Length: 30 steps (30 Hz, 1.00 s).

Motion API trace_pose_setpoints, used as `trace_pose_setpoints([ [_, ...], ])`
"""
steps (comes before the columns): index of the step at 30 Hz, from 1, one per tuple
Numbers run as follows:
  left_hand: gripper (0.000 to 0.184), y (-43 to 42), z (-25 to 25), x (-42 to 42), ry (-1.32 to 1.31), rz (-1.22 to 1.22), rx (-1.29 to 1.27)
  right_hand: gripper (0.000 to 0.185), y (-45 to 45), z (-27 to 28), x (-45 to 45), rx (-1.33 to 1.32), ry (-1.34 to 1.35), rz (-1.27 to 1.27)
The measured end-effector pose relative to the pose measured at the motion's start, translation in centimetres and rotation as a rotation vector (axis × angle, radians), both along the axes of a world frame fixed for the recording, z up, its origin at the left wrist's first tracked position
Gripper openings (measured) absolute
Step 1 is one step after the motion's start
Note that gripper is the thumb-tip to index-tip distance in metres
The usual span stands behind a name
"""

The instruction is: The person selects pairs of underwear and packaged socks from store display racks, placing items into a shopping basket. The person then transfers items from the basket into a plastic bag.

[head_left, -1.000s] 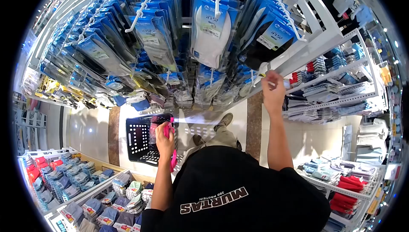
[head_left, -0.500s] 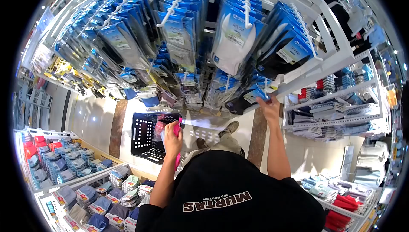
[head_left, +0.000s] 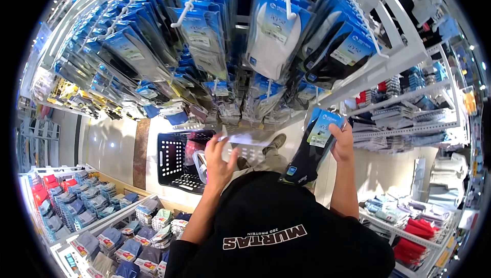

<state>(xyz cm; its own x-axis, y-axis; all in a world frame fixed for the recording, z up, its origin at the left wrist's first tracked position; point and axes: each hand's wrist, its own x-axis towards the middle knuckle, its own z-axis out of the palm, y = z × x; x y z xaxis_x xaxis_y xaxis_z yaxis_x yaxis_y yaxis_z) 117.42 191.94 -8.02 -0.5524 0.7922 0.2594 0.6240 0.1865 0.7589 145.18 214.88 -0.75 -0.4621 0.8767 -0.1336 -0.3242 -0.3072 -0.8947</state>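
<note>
My right hand (head_left: 343,142) grips the blue header card of a clear packet of black socks (head_left: 309,153), thumb on its front. The packet hangs tilted in front of my body, its lower end near my black shirt (head_left: 266,211). My left hand (head_left: 221,163) has its fingers spread and holds nothing that I can see. Beside it, on the floor, stands a black basket (head_left: 171,158) with square holes. Inside the basket are a pinkish item (head_left: 193,147) and a white-edged item (head_left: 200,163), both partly hidden.
Packets of socks (head_left: 273,32) hang in rows from white hooks on a rack (head_left: 404,38) ahead. To the right are shelves (head_left: 409,119) of folded packs. Bins (head_left: 117,242) of packaged clothing stand at the lower left. My shoe (head_left: 276,142) shows on the pale floor.
My right hand has drawn the black sock packet from beneath the rack back toward my body. My left hand has opened and moved right from the basket; the pink item it held is gone from it.
</note>
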Motion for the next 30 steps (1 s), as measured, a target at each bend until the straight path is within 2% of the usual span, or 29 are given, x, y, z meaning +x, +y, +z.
trace_pose_setpoints([
  [2,0.038,1.4,3.0,1.8,-0.318,-0.24,0.057,0.023,-1.0,0.2,-1.1,0.023,0.036,-0.069],
  [4,0.041,2.1,4.9,3.2,-0.832,-0.525,0.085,0.022,-1.9,0.8,-3.3,-0.011,0.057,-0.176],
  [6,0.046,2.0,6.8,4.4,-1.162,-0.56,0.005,0.023,-2.5,1.0,-4.6,-0.046,0.041,-0.23],
  [8,0.05,1.8,7.6,4.0,-0.927,-0.558,-0.09,0.026,-3.6,2.3,-5.9,-0.086,0.044,-0.252],
  [10,0.045,1.4,9.6,3.3,-1.153,-0.521,-0.037,0.038,-3.5,0.6,-5.2,-0.069,0.19,-0.146],
  [12,0.042,0.4,9.3,2.3,-1.245,-0.501,-0.009,0.051,-3.7,0.7,-5.8,-0.237,0.249,-0.139],
  [14,0.041,-0.4,10.1,1.3,-1.239,-0.467,0.054,0.052,-2.1,-2.3,-4.0,-0.035,0.344,0.016],
  [15,0.04,-0.8,10.4,1.0,-1.244,-0.453,0.08,0.048,-1.4,-1.2,-4.0,0.158,0.233,0.037],
  [16,0.04,-1.0,10.4,0.9,-1.282,-0.429,0.117,0.045,-1.7,1.3,-5.0,0.247,-0.028,-0.077],
  [18,0.038,-1.1,10.1,0.9,-1.368,-0.399,0.175,0.048,-0.5,1.8,-4.9,0.123,0.083,-0.129],
  [20,0.029,-0.9,10.3,1.4,-1.357,-0.348,0.195,0.047,-0.5,2.6,-5.8,0.08,0.074,-0.143],
  [22,0.025,-0.6,9.6,2.3,-1.382,-0.319,0.178,0.048,-0.6,0.9,-6.0,0.109,0.069,-0.061],
  [23,0.022,-0.3,9.8,2.7,-1.375,-0.302,0.198,0.046,-1.4,0.5,-6.6,0.032,0.075,-0.086],
  [24,0.021,-0.1,9.5,2.9,-1.354,-0.311,0.207,0.042,-3.1,2.7,-7.7,0.086,0.063,-0.018],
  [25,0.024,0.2,9.5,3.2,-1.352,-0.298,0.21,0.049,-3.1,2.2,-7.4,0.116,0.166,0.193],
  [26,0.027,0.4,9.6,3.6,-1.346,-0.281,0.213,0.049,-4.1,1.5,-7.9,0.121,0.142,0.088],
  [28,0.036,0.4,10.5,4.3,-0.867,-0.213,0.066,0.05,-5.4,1.8,-8.8,0.116,0.187,0.106],
  [29,0.04,0.4,11.0,4.6,-0.625,-0.184,0.002,0.046,-6.0,2.4,-9.3,-0.024,0.197,0.091],
  [30,0.046,0.7,11.3,4.9,-0.411,-0.286,0.056,0.043,-6.5,3.2,-9.6,-0.165,0.205,0.075],
])
